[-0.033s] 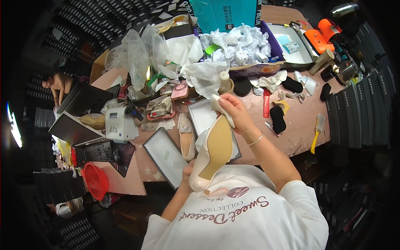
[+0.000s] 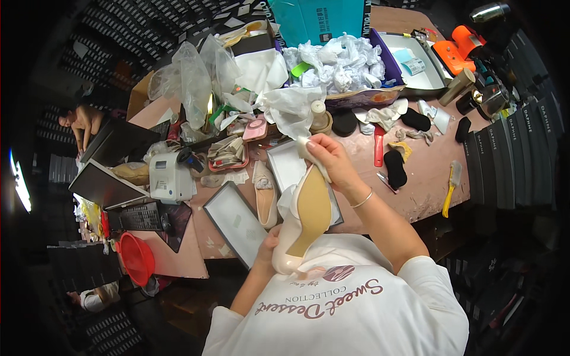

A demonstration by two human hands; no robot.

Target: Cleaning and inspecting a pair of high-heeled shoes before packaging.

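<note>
A cream shoe with a tan sole is held up in front of my chest, its sole turned toward me. My left hand is closed around its heel end. At the toe, my right hand pinches a white cloth against the shoe. The matching pale shoe, with a bow-like trim on its toe, lies on the table just beyond my left hand. Beside it rests an open shoebox part with a white inside; another white box part lies partly behind the held shoe.
Crumpled white paper fills a purple box at the back. A red-handled brush, black pads and a yellow-handled brush lie to the right. A label printer, keyboard and red basin stand left. Another person is far left.
My right hand and the cloth have shifted slightly left at the toe. The shoe's heel end has moved a little up and right with my left hand.
</note>
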